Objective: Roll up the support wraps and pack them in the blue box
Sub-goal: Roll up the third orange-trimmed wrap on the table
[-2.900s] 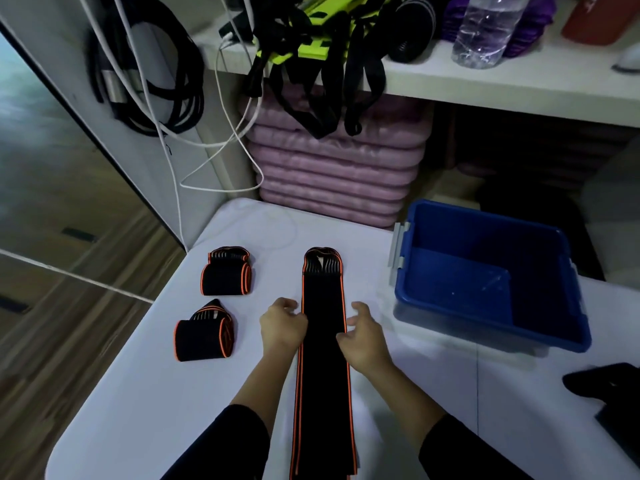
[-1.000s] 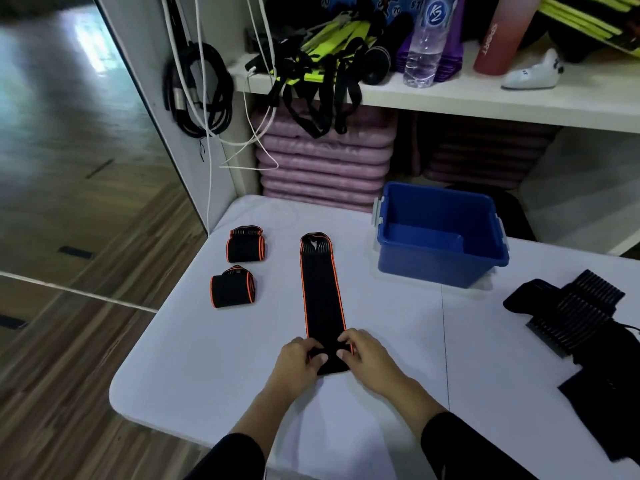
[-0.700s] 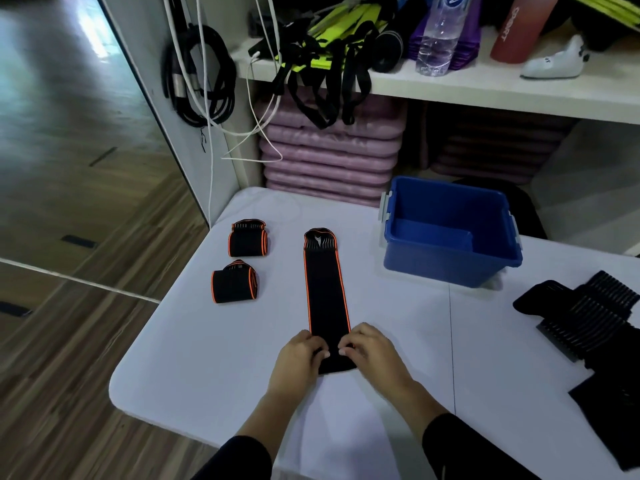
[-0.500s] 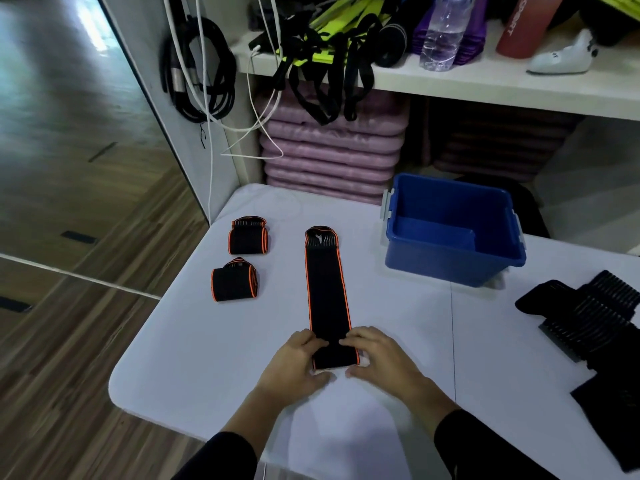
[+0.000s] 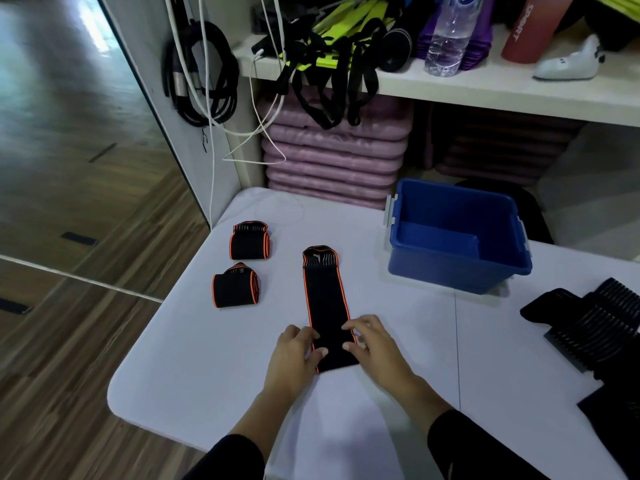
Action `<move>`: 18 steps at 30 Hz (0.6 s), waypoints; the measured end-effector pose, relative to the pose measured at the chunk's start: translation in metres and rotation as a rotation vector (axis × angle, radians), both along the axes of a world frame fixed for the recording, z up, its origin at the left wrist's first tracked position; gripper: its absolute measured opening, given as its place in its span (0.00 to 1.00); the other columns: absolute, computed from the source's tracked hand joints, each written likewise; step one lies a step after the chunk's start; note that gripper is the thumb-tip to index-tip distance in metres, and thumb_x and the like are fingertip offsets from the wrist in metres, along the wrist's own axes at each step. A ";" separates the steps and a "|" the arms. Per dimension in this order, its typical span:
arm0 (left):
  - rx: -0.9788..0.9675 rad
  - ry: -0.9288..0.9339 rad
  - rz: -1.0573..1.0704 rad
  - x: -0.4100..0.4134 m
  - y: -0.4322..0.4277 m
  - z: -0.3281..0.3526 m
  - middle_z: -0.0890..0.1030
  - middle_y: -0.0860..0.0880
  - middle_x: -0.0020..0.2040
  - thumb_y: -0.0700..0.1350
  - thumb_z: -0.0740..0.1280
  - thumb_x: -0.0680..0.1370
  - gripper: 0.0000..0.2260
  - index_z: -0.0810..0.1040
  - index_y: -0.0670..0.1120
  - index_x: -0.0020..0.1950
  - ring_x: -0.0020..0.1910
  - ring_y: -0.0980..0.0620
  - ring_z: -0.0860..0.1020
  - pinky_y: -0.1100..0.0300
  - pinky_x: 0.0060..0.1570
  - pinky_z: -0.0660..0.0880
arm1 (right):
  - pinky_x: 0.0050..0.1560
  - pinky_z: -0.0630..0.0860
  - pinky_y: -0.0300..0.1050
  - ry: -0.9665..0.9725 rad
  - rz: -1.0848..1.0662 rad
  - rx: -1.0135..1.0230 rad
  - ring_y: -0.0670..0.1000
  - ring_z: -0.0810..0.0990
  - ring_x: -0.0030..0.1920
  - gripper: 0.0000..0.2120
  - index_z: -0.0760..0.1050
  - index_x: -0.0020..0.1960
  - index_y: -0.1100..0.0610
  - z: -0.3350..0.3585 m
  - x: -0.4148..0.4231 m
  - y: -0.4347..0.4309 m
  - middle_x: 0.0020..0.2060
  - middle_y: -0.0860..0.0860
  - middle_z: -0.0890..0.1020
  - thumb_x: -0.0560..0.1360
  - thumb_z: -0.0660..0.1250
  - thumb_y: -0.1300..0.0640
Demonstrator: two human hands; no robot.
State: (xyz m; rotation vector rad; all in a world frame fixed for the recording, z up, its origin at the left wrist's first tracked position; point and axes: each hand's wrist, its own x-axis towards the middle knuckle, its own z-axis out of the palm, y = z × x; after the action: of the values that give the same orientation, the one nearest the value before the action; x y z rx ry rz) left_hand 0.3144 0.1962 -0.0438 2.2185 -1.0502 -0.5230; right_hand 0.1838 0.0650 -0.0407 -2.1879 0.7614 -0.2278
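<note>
A long black support wrap with orange edges lies flat on the white table, running away from me. My left hand and my right hand sit on either side of its near end, thumbs and fingertips resting on the fabric. The end itself lies flat and unrolled between them. Two rolled wraps lie to the left, one further away and one nearer. The blue box stands open at the back right, with nothing visible inside.
A pile of black ribbed wraps lies at the table's right edge. Behind the table stand stacked pink mats and a shelf with straps, bottles and cables. The table's left edge drops to a wooden floor.
Earlier both hands covered the wrap's near end; now they sit slightly further up it and the flat end shows below the thumbs. The wrap itself has not moved.
</note>
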 end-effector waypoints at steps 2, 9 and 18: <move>-0.059 -0.052 -0.055 0.001 0.002 0.000 0.73 0.50 0.48 0.47 0.68 0.75 0.09 0.78 0.46 0.54 0.48 0.50 0.75 0.63 0.46 0.71 | 0.51 0.70 0.33 -0.044 0.048 -0.028 0.42 0.73 0.49 0.08 0.77 0.53 0.50 0.001 0.000 -0.002 0.50 0.44 0.72 0.74 0.68 0.57; 0.013 -0.135 -0.291 0.008 0.008 -0.004 0.75 0.52 0.56 0.57 0.71 0.68 0.26 0.74 0.48 0.62 0.56 0.54 0.72 0.65 0.54 0.70 | 0.60 0.67 0.30 0.048 0.218 -0.047 0.40 0.71 0.57 0.25 0.75 0.61 0.50 0.001 -0.012 -0.008 0.56 0.41 0.75 0.65 0.76 0.52; 0.093 0.069 -0.145 0.012 -0.008 0.007 0.76 0.49 0.45 0.52 0.63 0.75 0.13 0.79 0.47 0.53 0.51 0.52 0.74 0.62 0.49 0.70 | 0.53 0.69 0.37 0.167 0.123 0.084 0.43 0.72 0.47 0.14 0.73 0.59 0.53 0.004 0.003 -0.008 0.49 0.44 0.69 0.76 0.62 0.50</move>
State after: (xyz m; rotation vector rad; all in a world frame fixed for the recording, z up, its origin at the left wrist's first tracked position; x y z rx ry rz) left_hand 0.3267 0.1879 -0.0365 2.1974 -1.1775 -0.7202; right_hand 0.1868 0.0574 -0.0366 -2.1832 0.7105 0.0496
